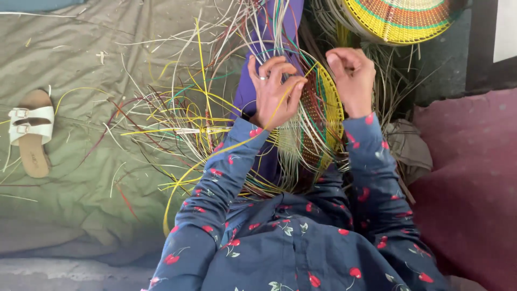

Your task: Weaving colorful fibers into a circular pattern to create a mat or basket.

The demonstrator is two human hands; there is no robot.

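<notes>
Olive-green ground cloth (70, 59), strewn with loose cane strands (161, 126); a finished striped basket (401, 19) sits at upper right and a white sandal (31, 132) lies far left. The half-woven basket disc (323, 116) rests on the person's lap between both hands, standing on edge, its flat face turned toward the left hand and its long axis running near-vertical in the view. Left hand (273, 91) spreads its fingers over the weave, pinching a yellow strand (215, 156). Right hand (353, 78) is curled closed at the rim; what it holds cannot be told. Risk: the trailing yellow strand may snag in the loose strands and kink.
</notes>
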